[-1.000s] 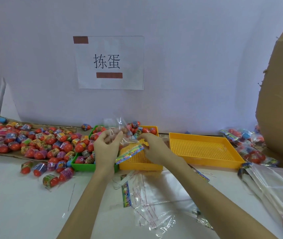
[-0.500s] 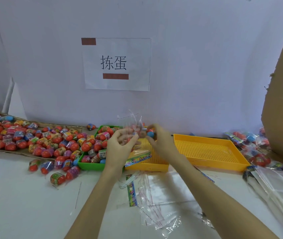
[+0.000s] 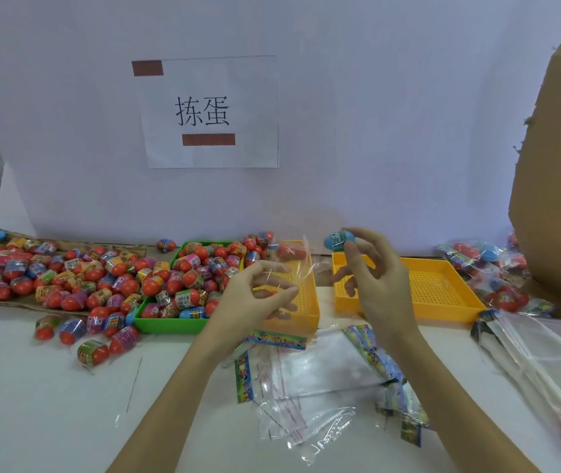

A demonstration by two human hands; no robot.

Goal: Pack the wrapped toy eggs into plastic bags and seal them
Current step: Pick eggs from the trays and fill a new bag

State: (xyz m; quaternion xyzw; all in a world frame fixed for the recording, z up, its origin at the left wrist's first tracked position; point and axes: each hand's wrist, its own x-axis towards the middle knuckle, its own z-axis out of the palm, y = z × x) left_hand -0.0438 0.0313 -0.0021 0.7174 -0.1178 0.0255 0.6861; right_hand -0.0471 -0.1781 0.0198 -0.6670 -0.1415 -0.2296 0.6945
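the person is in the middle of filling a bag: the left hand (image 3: 255,295) pinches a clear plastic bag (image 3: 292,268) between thumb and curled fingers, holding it up over the near yellow tray (image 3: 310,312), and a red egg (image 3: 291,251) seems to sit in the bag's upper part, though the film blurs it. the right hand (image 3: 371,278) is raised just to the right, thumb and forefinger pinching a blue egg (image 3: 339,240) at its tip, the other fingers loosely spread below. hand and bag are apart, with a small gap between them

to my eye the next move is to bring the blue egg across and drop it through the bag's mouth, which calls for the left fingers to keep the opening parted, since the thin film looks likely to cling shut. i cannot tell from here which way the mouth faces

around them: a green tray (image 3: 170,324) heaped with wrapped eggs sits touching the near yellow tray's left side, and a big spread of loose eggs (image 3: 50,274) lies further left on the table (image 3: 33,404). a second yellow tray (image 3: 443,288) stands to the right, behind the right hand. empty bags (image 3: 313,387) with printed header strips lie under both forearms, another stack of bags (image 3: 545,353) lies at the right, and filled bags (image 3: 490,268) are piled beside a cardboard box (image 3: 559,165). a paper sign (image 3: 209,112) hangs on the wall

nothing stands between egg and bag; the loose bags underneath could snag a forearm
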